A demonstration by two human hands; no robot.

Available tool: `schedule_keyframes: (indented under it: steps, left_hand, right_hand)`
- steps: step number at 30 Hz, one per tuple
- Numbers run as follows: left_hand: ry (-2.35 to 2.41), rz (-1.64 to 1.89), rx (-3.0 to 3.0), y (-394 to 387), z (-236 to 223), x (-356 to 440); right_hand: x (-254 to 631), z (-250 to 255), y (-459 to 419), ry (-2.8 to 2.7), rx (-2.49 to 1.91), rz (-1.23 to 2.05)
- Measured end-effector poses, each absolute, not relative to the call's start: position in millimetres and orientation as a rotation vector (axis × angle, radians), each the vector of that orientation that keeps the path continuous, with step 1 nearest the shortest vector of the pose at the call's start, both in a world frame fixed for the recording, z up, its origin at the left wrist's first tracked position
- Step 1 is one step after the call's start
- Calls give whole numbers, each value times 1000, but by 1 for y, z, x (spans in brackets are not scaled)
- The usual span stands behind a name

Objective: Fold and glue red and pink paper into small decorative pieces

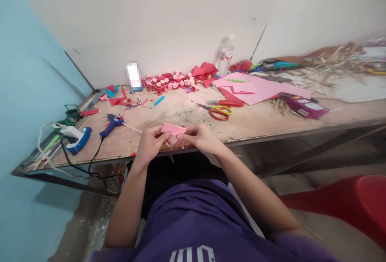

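A small pink paper piece [173, 128] is held between both hands just above the near edge of the wooden table [181, 113]. My left hand [152, 143] pinches its left end, fingers closed. My right hand [199, 137] grips its right end, fingers curled around it. A blue glue gun [112, 124] lies left of the hands, its nozzle pointing toward them. Scissors with red and yellow handles [219, 111] lie just beyond my right hand.
A heap of small pink and red paper cubes [169, 81] sits at the back by the white board. Pink sheets [253, 89], red paper scraps, a water bottle [224, 58], a purple box [304, 107], wooden sticks [328, 67] and a power strip [75, 137] surround them. A red chair [356, 205] stands right.
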State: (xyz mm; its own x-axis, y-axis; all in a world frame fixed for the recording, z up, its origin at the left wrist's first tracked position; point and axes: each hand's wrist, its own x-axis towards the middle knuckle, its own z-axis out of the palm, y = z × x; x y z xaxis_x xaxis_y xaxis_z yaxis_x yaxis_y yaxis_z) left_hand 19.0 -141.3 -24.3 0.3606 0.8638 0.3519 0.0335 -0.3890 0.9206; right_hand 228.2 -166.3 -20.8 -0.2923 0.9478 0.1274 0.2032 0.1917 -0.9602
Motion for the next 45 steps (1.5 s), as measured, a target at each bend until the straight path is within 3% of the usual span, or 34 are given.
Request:
schedule_keyframes:
  steps: [9, 31, 45]
  left_hand:
    - [809, 1150, 1703, -145, -20, 20]
    - [835, 1238, 1660, -140, -28, 21]
    - [722, 1150, 1629, -143, -28, 21]
  right_hand:
    - [229, -20, -166, -1481, -1055, 1355]
    - [230, -14, -166, -1679, -1071, 1216]
    - [229, -22, -160, -1410, -976, 1214]
